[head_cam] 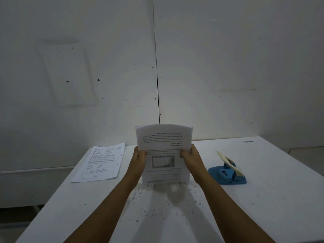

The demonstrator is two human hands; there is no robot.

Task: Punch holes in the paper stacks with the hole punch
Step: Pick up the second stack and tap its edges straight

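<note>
I hold a printed paper stack [164, 151] upright in the middle of the white table [263, 207], its lower edge resting on the tabletop. My left hand [138, 159] grips its left side and my right hand [191, 158] grips its right side. The printed text faces me upside down. A blue hole punch [228, 174] with a cream lever raised stands on the table to the right of my right hand. A second paper stack [101, 163] lies flat at the table's far left, with punched holes visible along its right edge.
Small paper punch-outs [157, 199] are scattered over the tabletop below the held stack. A white wall stands right behind the table. The table's left edge runs diagonally beside the flat stack, and a small dark object [246, 141] lies at the far right.
</note>
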